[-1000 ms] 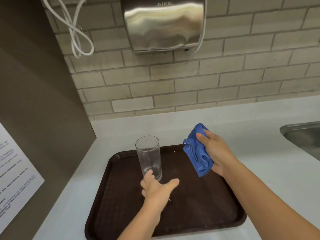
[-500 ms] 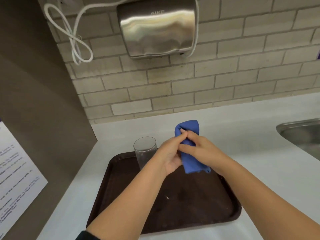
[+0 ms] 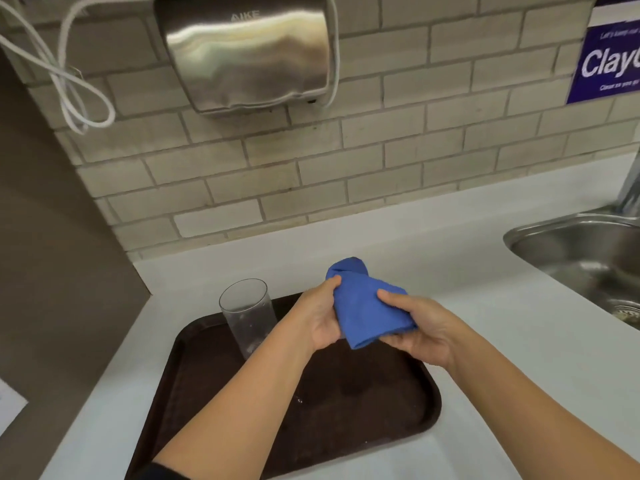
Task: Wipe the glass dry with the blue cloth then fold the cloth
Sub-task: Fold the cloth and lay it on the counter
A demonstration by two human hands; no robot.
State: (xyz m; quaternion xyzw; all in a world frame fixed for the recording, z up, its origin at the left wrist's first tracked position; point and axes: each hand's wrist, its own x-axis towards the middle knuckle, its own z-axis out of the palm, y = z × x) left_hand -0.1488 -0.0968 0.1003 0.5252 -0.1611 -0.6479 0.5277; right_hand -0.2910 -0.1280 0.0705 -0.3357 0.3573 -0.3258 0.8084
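A tall clear glass [image 3: 248, 315] stands upright at the far left corner of a dark brown tray [image 3: 398, 403]. Water drops show on its wall. The blue cloth [image 3: 367, 306] is bunched and held in the air above the tray's far edge, to the right of the glass. My left hand [image 3: 320, 315] grips the cloth's left side and my right hand [image 3: 420, 327] grips its right and lower side. Neither hand touches the glass.
The tray lies on a white counter [image 3: 485, 341]. A steel sink [image 3: 588, 265] is set in at the right. A metal hand dryer [image 3: 246, 50] with a looped white cable [image 3: 79, 98] hangs on the brick wall. A brown side panel [image 3: 52, 254] closes the left.
My left hand left the glass's base and came up to take the cloth's left side. Both hands now hold the cloth and have spread it wider. The glass has stayed in place.
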